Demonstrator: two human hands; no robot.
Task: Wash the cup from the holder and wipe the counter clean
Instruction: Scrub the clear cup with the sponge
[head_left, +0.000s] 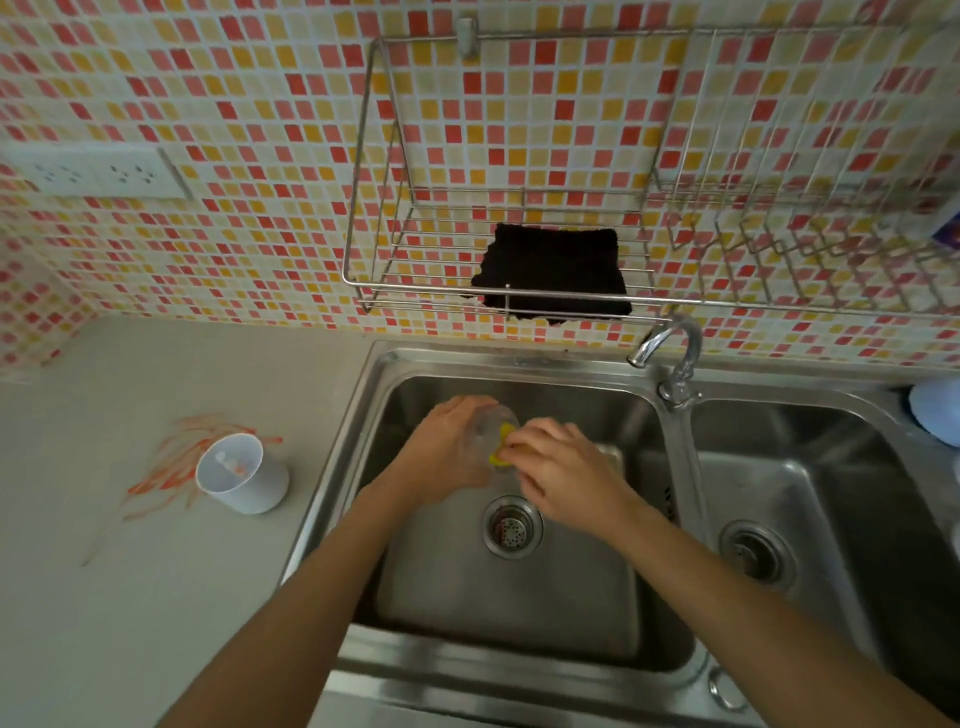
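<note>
Left hand grips cup; right hand pinches sponge.

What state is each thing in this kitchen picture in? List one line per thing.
Clear cup: held over the left basin by the left hand.
Yellow sponge: pressed to the cup by the right hand.
White holder: upright on the counter.
Counter: smeared orange.
Black cloth: lying in the wall rack.
Tap: no water visible.

Centre frame, over left sink basin: left hand grips clear cup; right hand presses yellow sponge w/ fingertips. Orange smears & white holder, left counter.
</note>
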